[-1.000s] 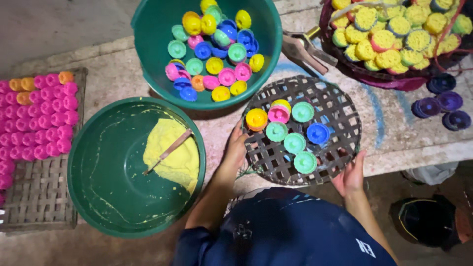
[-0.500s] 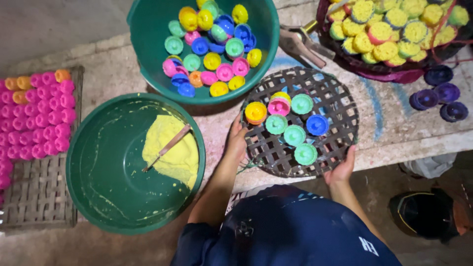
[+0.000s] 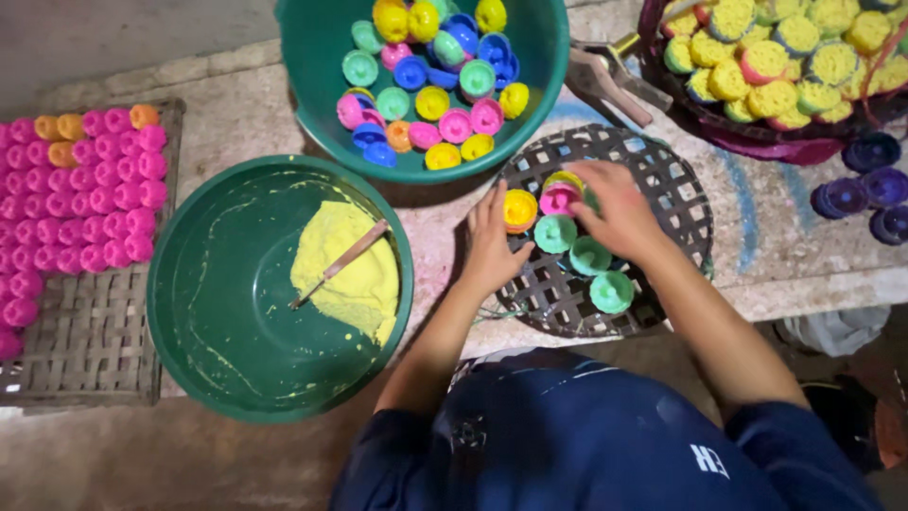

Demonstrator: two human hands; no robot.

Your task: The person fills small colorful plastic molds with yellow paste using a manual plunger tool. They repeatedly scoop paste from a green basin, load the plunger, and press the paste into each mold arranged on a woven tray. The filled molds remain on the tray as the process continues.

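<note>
Both forearms reach forward from dark blue sleeves, bare below the elbow. The left hand (image 3: 492,244) lies flat, palm down, its fingers (image 3: 482,210) close together and pointing away from the body, thumb spread to the right. The right hand (image 3: 619,210) is extended farther forward and angled left, across in front of the left, palm down, fingers curled downward with their tips hidden. The two hands are near but apart.

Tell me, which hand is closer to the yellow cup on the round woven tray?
Left. The left hand touches the yellow cup; the right hand lies farther right over other cups.
</note>
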